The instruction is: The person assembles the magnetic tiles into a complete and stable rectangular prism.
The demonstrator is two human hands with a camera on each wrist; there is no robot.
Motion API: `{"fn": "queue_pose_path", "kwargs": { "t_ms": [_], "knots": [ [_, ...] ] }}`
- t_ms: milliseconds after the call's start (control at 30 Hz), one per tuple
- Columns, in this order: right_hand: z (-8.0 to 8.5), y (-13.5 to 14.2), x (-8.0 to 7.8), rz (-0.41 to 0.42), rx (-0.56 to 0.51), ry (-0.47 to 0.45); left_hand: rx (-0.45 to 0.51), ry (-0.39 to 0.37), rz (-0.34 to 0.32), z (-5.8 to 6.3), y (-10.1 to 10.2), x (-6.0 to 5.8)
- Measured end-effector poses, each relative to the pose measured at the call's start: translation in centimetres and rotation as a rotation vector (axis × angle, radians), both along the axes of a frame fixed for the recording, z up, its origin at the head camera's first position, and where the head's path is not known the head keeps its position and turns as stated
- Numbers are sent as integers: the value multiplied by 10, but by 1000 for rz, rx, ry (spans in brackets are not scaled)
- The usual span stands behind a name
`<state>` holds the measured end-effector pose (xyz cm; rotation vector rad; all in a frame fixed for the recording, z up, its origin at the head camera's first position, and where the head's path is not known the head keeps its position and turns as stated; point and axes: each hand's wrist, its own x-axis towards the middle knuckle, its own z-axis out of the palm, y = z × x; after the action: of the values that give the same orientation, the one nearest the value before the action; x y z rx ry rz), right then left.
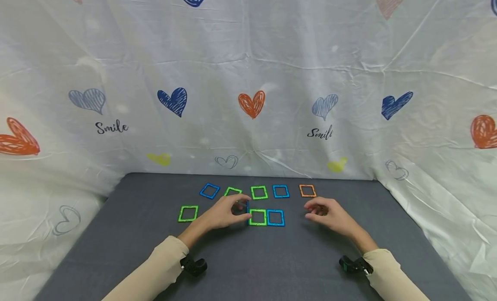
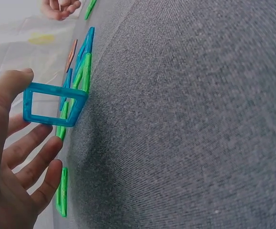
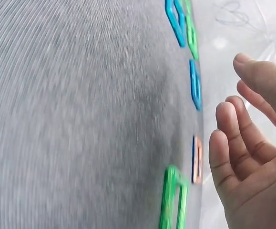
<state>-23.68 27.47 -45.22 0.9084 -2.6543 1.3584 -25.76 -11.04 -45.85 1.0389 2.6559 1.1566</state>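
My left hand (image 1: 227, 212) pinches a blue square frame tile (image 2: 56, 89) between thumb and fingers. That tile stands upright on edge along the left side of a flat green square tile (image 1: 258, 223). Against the green tile's right side lies a flat blue tile (image 1: 276, 224). My right hand (image 1: 330, 212) hovers over the table to the right with nothing in it, fingers loosely bent and thumb apart. Close to it in the right wrist view is another green tile (image 3: 168, 200), which the hand hides in the head view.
Along the back of the grey table (image 1: 248, 266) lie a tilted blue tile (image 1: 206, 195), two green tiles, a blue tile (image 1: 281, 197) and an orange tile (image 1: 308, 196). One more green tile (image 1: 189, 207) lies left of my left hand. A heart-printed curtain (image 1: 248, 141) hangs behind.
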Motion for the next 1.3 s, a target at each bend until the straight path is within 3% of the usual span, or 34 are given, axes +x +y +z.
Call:
{"fn": "queue_pose_path", "kwargs": {
  "t_ms": [767,1300],
  "knots": [
    [0,83,22,-159,103,19,-29,33,-9,4,2,0],
    [-15,92,23,-209,217,14,-43,30,-17,3,1,-1]
  ]
}}
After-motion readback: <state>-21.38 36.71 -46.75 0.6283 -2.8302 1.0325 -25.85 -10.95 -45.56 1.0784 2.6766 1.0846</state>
